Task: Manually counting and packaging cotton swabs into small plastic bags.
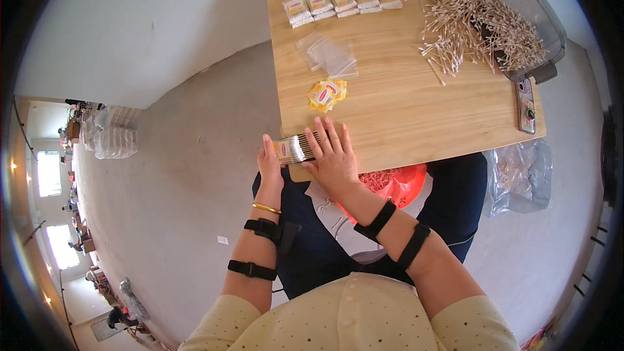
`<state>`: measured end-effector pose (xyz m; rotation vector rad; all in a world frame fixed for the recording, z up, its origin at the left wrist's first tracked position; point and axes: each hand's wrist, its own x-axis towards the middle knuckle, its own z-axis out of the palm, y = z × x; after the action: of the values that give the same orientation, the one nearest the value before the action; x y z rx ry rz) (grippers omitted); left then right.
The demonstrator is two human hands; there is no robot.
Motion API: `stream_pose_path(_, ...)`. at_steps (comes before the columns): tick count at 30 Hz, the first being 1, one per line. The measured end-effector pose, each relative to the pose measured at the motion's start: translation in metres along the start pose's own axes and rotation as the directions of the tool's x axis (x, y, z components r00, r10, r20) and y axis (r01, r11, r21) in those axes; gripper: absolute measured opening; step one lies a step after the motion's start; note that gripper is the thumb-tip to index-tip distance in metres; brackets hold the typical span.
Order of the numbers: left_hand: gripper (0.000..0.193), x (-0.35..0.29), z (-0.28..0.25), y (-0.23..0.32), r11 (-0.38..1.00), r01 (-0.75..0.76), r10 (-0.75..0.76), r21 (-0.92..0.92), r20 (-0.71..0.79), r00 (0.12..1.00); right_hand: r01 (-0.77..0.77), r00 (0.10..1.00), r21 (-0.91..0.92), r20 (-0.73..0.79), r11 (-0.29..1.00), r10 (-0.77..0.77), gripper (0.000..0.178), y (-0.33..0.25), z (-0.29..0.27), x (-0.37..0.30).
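A small clear packet of cotton swabs with a yellow label lies at the near left corner of the wooden table. My left hand grips the packet's left end from the table edge. My right hand lies flat over its right part, fingers spread, pressing it onto the wood. Just beyond lie a few yellow paper labels and empty clear bags.
A row of filled swab packets lines the far edge. A loose heap of wooden cotton swabs spills from a clear bin at right. A phone lies near the right edge. A red bag rests on my lap.
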<state>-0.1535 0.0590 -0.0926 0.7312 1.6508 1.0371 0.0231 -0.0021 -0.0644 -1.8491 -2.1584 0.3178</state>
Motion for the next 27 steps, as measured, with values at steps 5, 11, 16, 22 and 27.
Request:
stream_pose_path(5,0.057,-0.001,0.005,0.005,0.99,-0.111,0.118,0.082,-0.092,0.989,-0.009,0.999,-0.014,0.037,1.0,0.01,0.093,-0.015,0.0,0.004)
stream_pose_path(11,0.051,0.01,-0.031,0.009,0.989,-0.097,0.1,0.115,-0.026,0.995,-0.016,0.992,-0.176,0.12,0.984,0.037,0.099,0.008,-0.019,-0.002)
stream_pose_path(16,0.046,0.027,-0.03,-0.008,0.882,-0.317,0.329,0.349,0.025,0.944,0.021,0.985,-0.26,0.171,0.965,0.025,0.102,-0.005,-0.017,0.004)
stream_pose_path(22,0.047,0.019,-0.025,0.001,0.781,-0.441,0.447,0.443,0.097,0.889,0.041,0.99,-0.121,0.142,0.992,-0.024,0.103,-0.036,-0.002,0.013)
stream_pose_path(27,0.041,0.012,-0.028,0.004,0.965,-0.219,0.223,0.142,-0.011,0.975,0.058,0.998,0.077,-0.019,0.995,-0.056,0.088,-0.03,-0.008,0.011)
